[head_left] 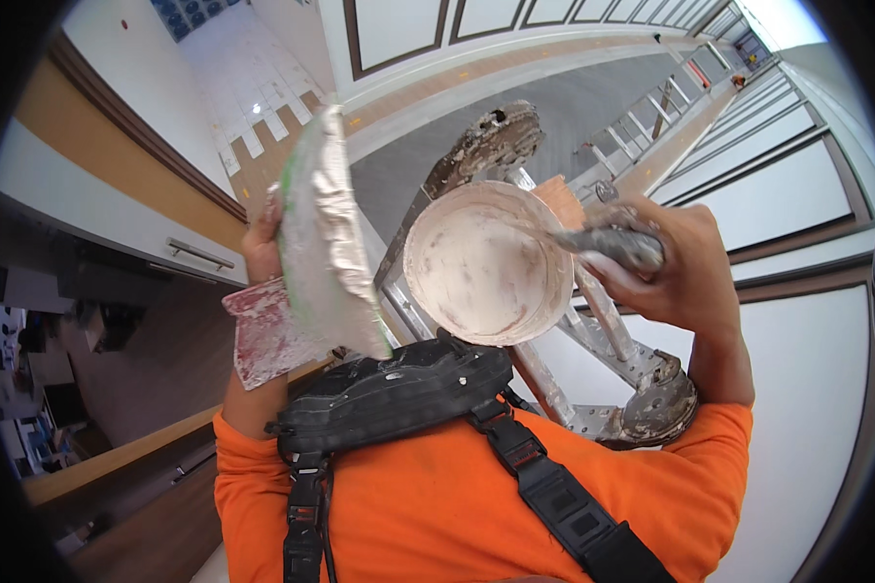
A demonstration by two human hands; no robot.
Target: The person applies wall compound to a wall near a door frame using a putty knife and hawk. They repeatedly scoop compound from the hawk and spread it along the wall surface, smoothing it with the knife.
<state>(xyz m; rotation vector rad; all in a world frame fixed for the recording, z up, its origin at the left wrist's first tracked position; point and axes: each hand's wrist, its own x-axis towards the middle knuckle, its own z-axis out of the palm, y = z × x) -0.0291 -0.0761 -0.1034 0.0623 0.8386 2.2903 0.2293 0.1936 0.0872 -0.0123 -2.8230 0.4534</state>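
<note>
My left hand (pixel 262 245) grips a curved, pale board with green edges (pixel 311 233); a thick ridge of white filler runs along its rim. Below that hand juts a reddish, filler-smeared plate (pixel 267 333); how it joins the board is hidden. In my right hand (pixel 679 257) is a putty knife (pixel 622 248), its dark handle wrapped by my fingers. The blurred blade reaches over a round bucket (pixel 423 282) coated inside with whitish filler. The bucket is in front of my chest, between my hands.
Behind the bucket are metal ladder-like rails (pixel 544 384) and two filler-crusted, shoe-like pieces (pixel 496 141) (pixel 663 403). Farther off, a ladder (pixel 637 131) lies in the panelled corridor. A cabinet with a bar handle (pixel 199 254) stands at left. A black strapped pack (pixel 389 394) crosses my chest.
</note>
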